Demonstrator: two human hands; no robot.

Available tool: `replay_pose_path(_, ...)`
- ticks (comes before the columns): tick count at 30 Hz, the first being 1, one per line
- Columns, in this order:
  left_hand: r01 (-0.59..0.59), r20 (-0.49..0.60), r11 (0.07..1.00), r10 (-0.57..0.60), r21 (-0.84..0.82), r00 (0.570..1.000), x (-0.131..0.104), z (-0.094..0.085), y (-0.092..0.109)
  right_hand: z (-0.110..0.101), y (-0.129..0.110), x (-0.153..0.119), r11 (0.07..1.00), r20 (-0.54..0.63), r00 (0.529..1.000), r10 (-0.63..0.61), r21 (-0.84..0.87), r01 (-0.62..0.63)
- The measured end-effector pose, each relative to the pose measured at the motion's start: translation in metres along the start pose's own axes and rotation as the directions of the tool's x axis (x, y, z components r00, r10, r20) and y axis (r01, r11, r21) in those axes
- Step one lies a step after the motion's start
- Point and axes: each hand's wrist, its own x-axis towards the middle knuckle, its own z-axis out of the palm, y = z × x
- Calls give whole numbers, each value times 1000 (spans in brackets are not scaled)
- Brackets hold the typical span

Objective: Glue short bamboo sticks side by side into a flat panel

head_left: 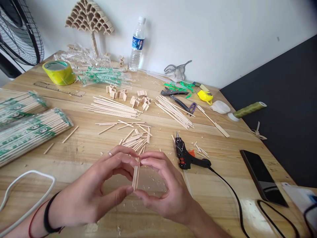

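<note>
Between the fingertips of both hands stand a few short wooden sticks (135, 175), pressed side by side over the table. My left hand (99, 185) grips them from the left with thumb below and fingers above. From the right, my right hand (168, 185) pinches the same sticks at both ends. Just beyond the fingers lies a loose pile of short wooden sticks (135, 142). A black hot glue gun (184, 153) rests right of my right hand, its nozzle pointing away from me. Whether glue joins the held sticks I cannot tell.
Longer sticks (114, 108) and small stick assemblies (135, 101) lie mid-table, with pliers (174, 92) farther right. Bagged sticks (32, 132) and a white cable (32, 172) are left. A water bottle (137, 46), yellow tape roll (58, 72) and stick-built tree (92, 19) stand behind. A phone (262, 177) lies right.
</note>
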Motion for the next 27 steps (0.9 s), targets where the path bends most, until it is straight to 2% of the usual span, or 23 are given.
replay_pose_path(4, 67, -93, 974, -89, -215, 992, 1, 5, -12, 4, -2, -1, 999, 20, 999, -31, -9, 31)
replay_pose_path(9, 225, -72, 890, -275, -396, 959, 4, 7, -19, 6, -2, -1, 999, 35, 998, -44, -7, 44)
replay_pose_path(13, 260, -73, 821, -342, -509, 937, 7, 6, -17, 6, -2, -1, 999, 38, 998, -51, -13, 52)
replay_pose_path(17, 301, -27, 782, -375, -546, 927, 9, 6, -19, 7, -2, -2, 999, 57, 997, -53, -6, 53)
replay_pose_path(27, 328, -76, 790, -425, -518, 902, 8, 9, -17, 8, 2, -3, 1000, 122, 992, -20, 23, 17)
